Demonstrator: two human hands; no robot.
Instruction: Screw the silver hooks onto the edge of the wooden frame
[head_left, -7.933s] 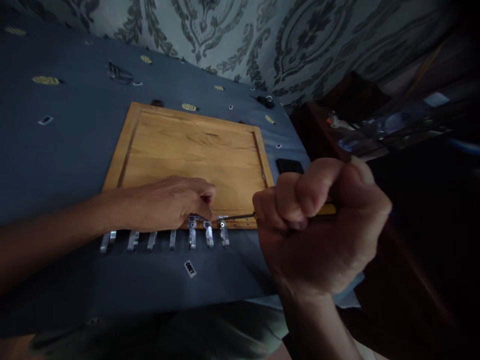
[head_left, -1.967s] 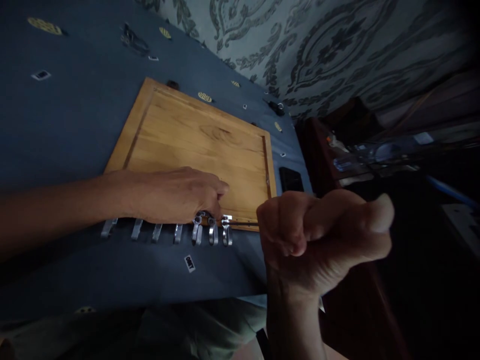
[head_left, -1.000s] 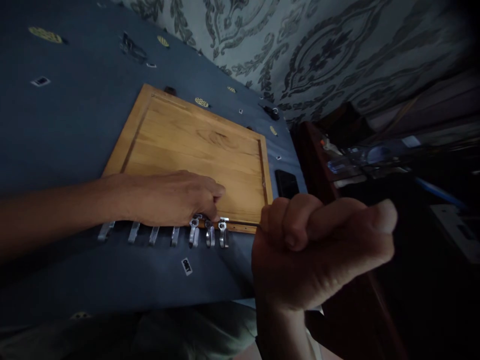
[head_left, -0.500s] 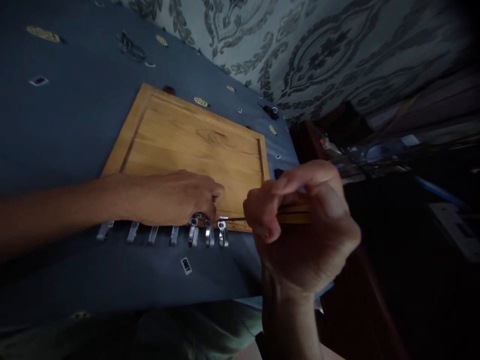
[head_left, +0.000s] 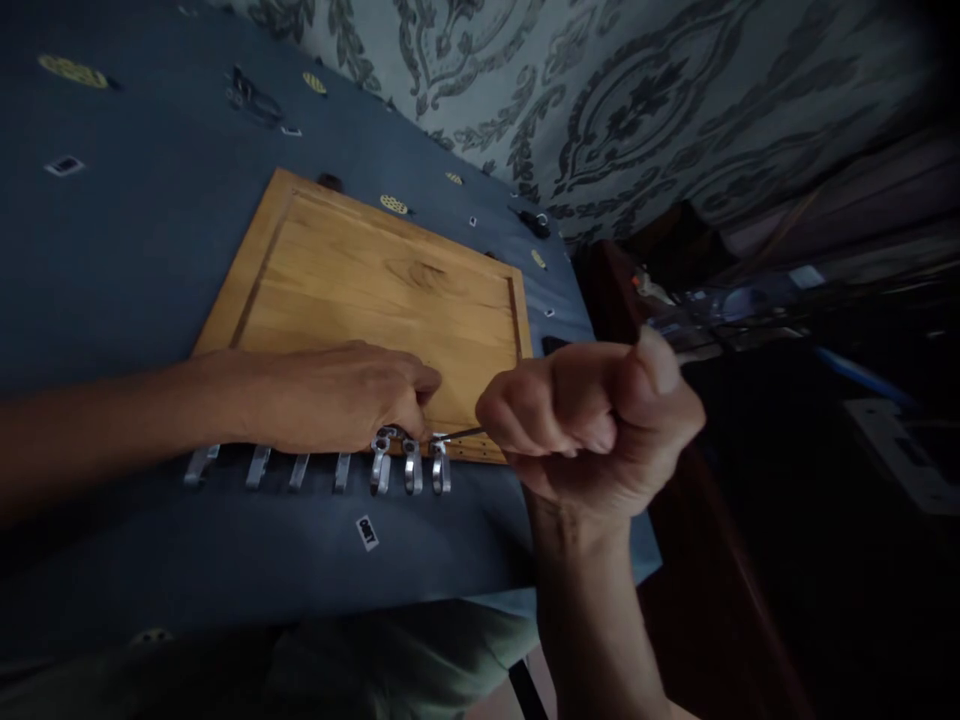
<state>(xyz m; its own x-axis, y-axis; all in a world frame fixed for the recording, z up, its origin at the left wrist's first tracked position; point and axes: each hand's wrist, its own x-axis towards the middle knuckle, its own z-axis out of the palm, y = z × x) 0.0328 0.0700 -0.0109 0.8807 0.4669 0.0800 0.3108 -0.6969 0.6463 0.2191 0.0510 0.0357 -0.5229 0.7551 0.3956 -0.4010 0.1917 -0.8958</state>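
My right hand [head_left: 592,425] is closed in a fist around a screwdriver. Its handle is hidden inside the fist, and its thin shaft [head_left: 463,433] points left to the base of the rightmost metal hook [head_left: 441,468]. That hook sits on the near edge of a wooden board [head_left: 360,270] with a raised frame. My left hand [head_left: 352,400] lies over the same edge, its fingers bent and pressed together close to the screwdriver's tip. What those fingertips pinch, if anything, is hidden. Several more metal hooks [head_left: 380,470] stick out from the edge below my left hand.
The board lies on a blue patterned cloth [head_left: 135,260]. Dark small objects [head_left: 251,97] rest behind it, with another dark item [head_left: 534,222] near the wall. Patterned wallpaper [head_left: 480,60] rises behind. A dark cluttered area lies to the right.
My right fist has turned, so the yellow-orange screwdriver handle seen before is now covered. The thumb has come up on top. My left hand stays at the same edge.
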